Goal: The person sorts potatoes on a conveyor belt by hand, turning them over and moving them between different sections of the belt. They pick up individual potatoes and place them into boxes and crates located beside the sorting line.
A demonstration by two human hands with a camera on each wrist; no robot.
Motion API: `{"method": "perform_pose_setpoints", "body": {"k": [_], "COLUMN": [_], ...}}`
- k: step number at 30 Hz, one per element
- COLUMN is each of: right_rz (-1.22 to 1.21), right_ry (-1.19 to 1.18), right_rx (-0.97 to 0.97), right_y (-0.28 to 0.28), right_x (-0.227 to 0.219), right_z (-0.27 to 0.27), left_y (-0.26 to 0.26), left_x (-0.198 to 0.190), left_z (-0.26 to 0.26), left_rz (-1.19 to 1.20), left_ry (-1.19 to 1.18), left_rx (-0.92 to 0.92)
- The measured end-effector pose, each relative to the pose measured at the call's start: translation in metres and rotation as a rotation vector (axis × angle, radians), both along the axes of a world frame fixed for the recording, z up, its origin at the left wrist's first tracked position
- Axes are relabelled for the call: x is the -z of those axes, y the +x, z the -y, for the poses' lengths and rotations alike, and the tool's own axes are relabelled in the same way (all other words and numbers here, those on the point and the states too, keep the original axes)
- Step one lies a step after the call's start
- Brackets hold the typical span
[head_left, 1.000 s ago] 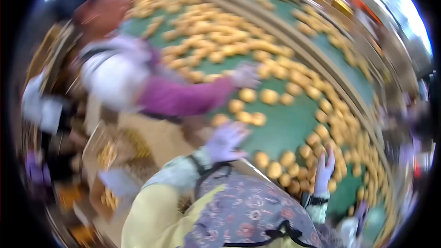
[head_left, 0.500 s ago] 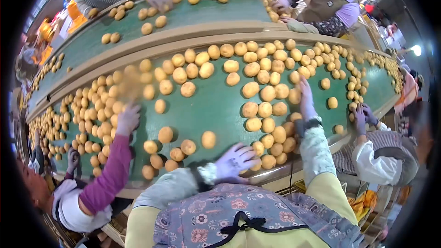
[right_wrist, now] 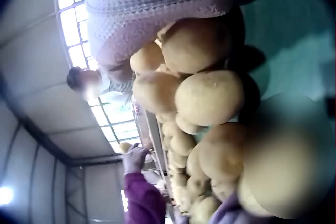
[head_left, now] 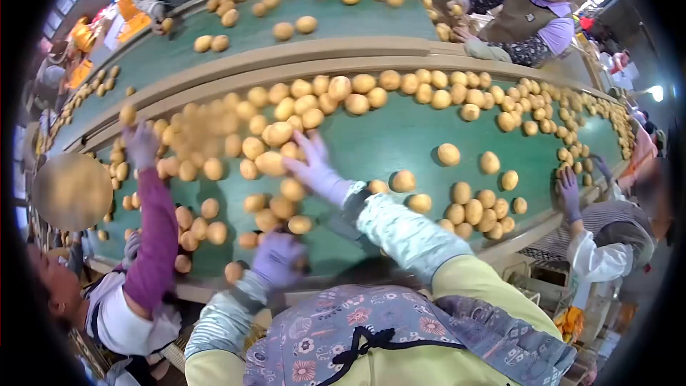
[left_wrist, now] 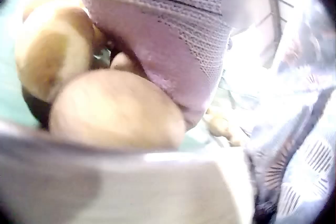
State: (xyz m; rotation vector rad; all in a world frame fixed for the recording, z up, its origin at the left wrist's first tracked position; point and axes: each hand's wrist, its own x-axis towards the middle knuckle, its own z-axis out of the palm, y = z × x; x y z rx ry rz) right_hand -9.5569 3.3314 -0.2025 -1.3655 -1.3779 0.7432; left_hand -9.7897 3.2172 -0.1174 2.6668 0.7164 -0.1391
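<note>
Many potatoes (head_left: 448, 154) lie on a green conveyor belt (head_left: 371, 150). My right hand (head_left: 319, 169), in a lilac knit glove, reaches over the belt with its fingers spread against a cluster of potatoes (head_left: 271, 164). In the right wrist view its glove (right_wrist: 157, 14) is right beside several potatoes (right_wrist: 210, 97). My left hand (head_left: 277, 261), gloved alike and blurred, is low at the belt's near edge beside other potatoes (head_left: 282, 206). The left wrist view shows that glove (left_wrist: 168, 50) over a large potato (left_wrist: 115, 111); its fingers are hidden, so I cannot tell whether they grip one.
At left, a person in purple sleeves (head_left: 155, 236) reaches over the same belt. Another person's hand (head_left: 569, 193) is at its right edge. A raised divider (head_left: 321, 57) separates this belt from a second belt (head_left: 250, 32), where people stand behind.
My right hand has swept left across the belt from the right-hand pile. My left hand has moved left along the near edge. Potatoes now cluster left of my right hand.
</note>
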Motion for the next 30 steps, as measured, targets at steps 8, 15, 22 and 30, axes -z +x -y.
{"method": "perform_pose_setpoints", "body": {"k": [8,15,22,30], "right_rz": [-0.345,0.314,0.839,0.26], "right_ry": [-0.5,-0.108,0.062,-0.324], "right_rx": [-0.704,0.439,0.083,-0.281], "right_y": [-0.078,0.104,0.016,-0.164], "right_x": [-0.085,-0.074,-0.025,-0.089], "right_z": [0.079,0.135,0.16,0.128], "left_y": [-0.276,-0.162,-0.196,-0.386], "left_x": [0.021,-0.032,0.013,0.04], "left_z": [-0.101,0.008,0.023,-0.064], "left_rz": [-0.023,0.453,0.336,0.09], "left_ry": [0.441,0.256,0.085,0.478], "left_rx": [-1.18,-0.61,-0.358,-0.702]}}
